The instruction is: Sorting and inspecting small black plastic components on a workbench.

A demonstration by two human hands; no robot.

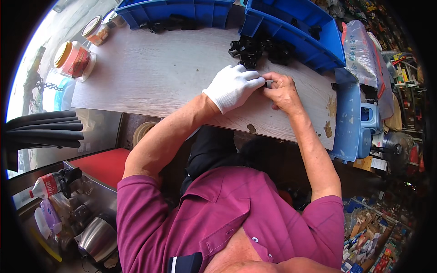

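My left hand point(234, 87), in a white knit glove, is closed with its fingertips against those of my right hand. A small black part point(266, 84) shows between them, mostly hidden by the fingers. My bare right hand point(283, 93) pinches at it with thumb and forefinger. Just beyond my hands lies a heap of black plastic parts point(248, 51) on the pale wooden table point(154, 68). More black pieces point(175, 22) lie at the far edge, in front of a blue bin point(177, 12).
A second blue bin point(296, 34) stands at the far right with a few black parts inside. Lidded jars point(75, 60) line the left end. A blue plastic panel point(347, 116) borders the right edge. At lower left are a metal kettle point(99, 239) and a bottle point(44, 185).
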